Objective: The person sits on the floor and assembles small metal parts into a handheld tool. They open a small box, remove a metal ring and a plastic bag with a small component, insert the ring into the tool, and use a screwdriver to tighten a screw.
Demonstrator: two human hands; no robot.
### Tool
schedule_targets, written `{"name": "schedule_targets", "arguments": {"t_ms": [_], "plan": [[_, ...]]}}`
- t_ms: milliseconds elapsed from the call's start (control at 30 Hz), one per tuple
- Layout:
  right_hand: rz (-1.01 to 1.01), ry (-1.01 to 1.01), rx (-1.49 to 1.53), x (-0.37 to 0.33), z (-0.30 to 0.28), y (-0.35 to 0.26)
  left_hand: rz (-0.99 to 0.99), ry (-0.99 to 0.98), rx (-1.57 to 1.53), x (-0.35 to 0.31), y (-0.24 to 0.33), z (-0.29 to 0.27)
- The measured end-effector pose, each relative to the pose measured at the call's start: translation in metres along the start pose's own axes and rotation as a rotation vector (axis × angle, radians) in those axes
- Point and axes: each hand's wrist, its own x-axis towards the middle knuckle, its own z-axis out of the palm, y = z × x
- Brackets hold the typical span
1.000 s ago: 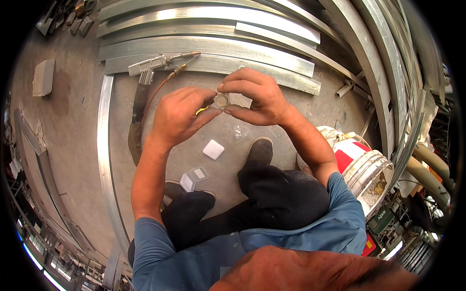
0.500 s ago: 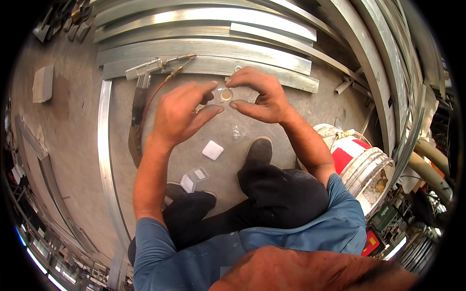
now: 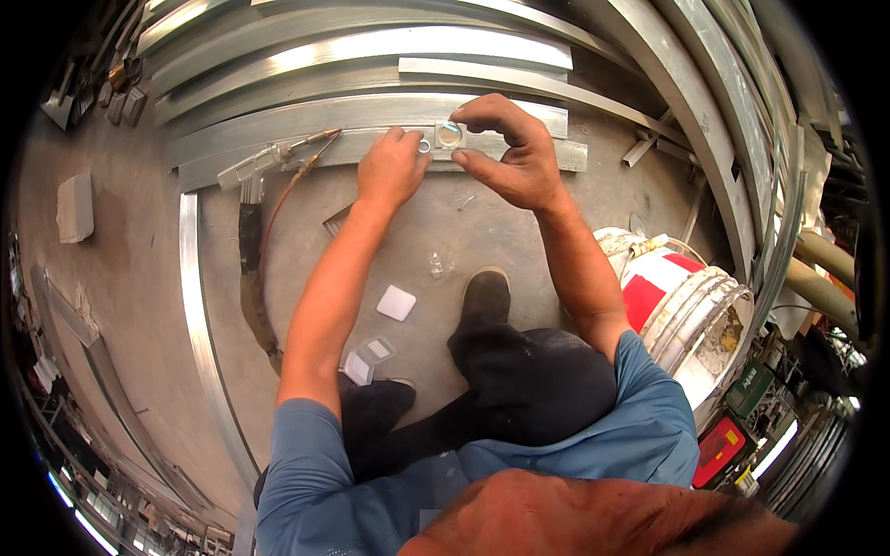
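Observation:
Between the thumb and forefinger of my right hand (image 3: 519,157) is a small clear square piece with a round glassy disc (image 3: 450,136) at its middle. It is gripped by its edges over the metal lengths. My left hand (image 3: 393,167) is just left of it, its fingers closed at the edge of a small pale ring (image 3: 424,146). How far the fingers wrap the ring is hidden. On the floor nearer me lie a white square pad (image 3: 396,303) with rounded corners and an opened small clear case (image 3: 368,360) with a white inside.
Long metal channels (image 3: 371,107) lie stacked ahead. A welding torch (image 3: 269,162) rests at their left end, its cable running back along the floor. At right a dirty white and red bucket (image 3: 681,306) lies tipped. A single metal length (image 3: 199,278) runs along my left.
Both hands have moved forward over the metal channels. The right has carried the clear square piece there, while the left has left its side and closed in at the ring. The view has shifted slightly.

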Motion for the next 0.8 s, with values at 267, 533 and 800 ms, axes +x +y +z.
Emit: {"name": "schedule_targets", "arguments": {"t_ms": [267,533,800], "plan": [[-0.014,0.008,0.009,-0.003,0.001,0.001,-0.061,0.012,0.014,0.009,0.008,0.016],[-0.076,0.009,-0.05,-0.003,-0.001,0.001,0.068,0.03,0.1,0.002,-0.004,0.018],[-0.126,0.046,-0.082,-0.001,0.003,0.0,-0.011,0.062,0.072,-0.009,-0.013,0.0]]}}
